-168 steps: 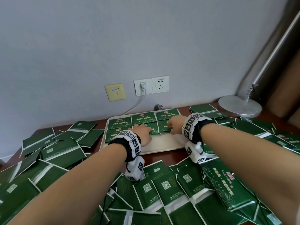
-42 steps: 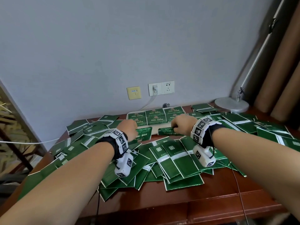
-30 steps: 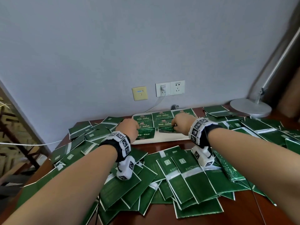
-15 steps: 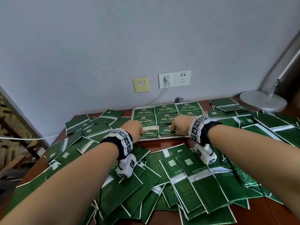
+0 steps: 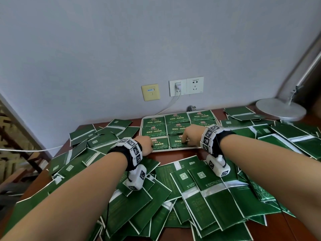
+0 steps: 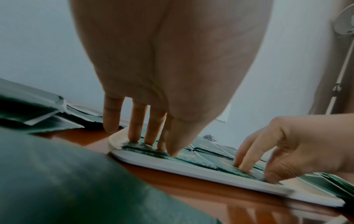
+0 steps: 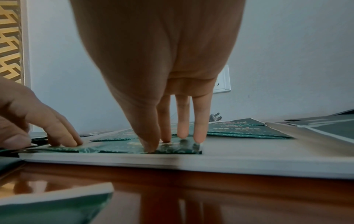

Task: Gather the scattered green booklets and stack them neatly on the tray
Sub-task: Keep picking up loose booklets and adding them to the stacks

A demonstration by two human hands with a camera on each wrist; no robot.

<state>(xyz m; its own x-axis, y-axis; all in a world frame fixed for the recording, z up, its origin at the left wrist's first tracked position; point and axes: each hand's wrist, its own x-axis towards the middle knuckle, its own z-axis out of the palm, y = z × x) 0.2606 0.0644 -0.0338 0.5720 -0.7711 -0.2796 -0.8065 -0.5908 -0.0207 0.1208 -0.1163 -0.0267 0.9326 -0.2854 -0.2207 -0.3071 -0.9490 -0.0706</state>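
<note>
Loose green booklets (image 5: 205, 192) piled at 6 o'clock on the wooden table (image 5: 175, 154). Beyond them, white tray (image 5: 180, 149): left hand (image 5: 145, 145) and right hand (image 5: 192, 133) both flat, fingers straight, fingertips (image 6: 134, 138) pressing its near-row booklets at 11 and 12 o'clock. Nothing gripped.

Head view light: you get even, soft daylight, no hard shadows; wall (image 5: 156, 40) flat grey-blue.
Head view distortion: wide-angle bend at the edges, your forearms stretch large at the bottom corners.
Head view sharpness: mostly crisp, booklet (image 5: 205, 181) print readable.
Wrist views light: dimmer, cooler, palms backlit and dark.
Glare: glossy tabletop (image 7: 249, 197) mirrors your fingers.
Blur: near booklet (image 6: 67, 181) in left wrist view is a soft smear; tray (image 7: 249, 163) edge smeared in right wrist view.
</note>
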